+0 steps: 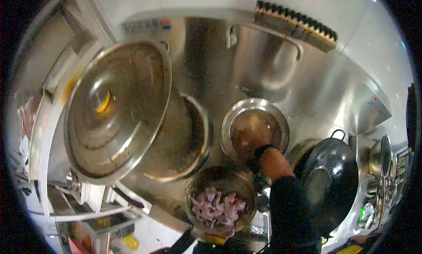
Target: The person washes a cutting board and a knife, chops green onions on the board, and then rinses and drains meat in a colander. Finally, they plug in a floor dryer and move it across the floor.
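My right hand (260, 155), in what looks like a black glove below a bare wrist and dark sleeve, reaches over the near edge of a round metal bowl (225, 122). Brownish, murky liquid (252, 126) fills the bowl, and my fingers are hidden at its near side. Just in front of me is a mesh strainer (231, 177) with several pinkish raw meat pieces (217, 208) in it. A dark shape, apparently my left hand (183, 241), is at the lower edge beside the strainer. Its fingers are too dark to make out.
A large domed metal lid (123, 122) leans over a big pot (207, 135) on the left. To the right, a black wok (325, 183) stands tilted near my right arm. A steel backsplash (202, 60) rises behind. Utensils (384, 183) are at far right.
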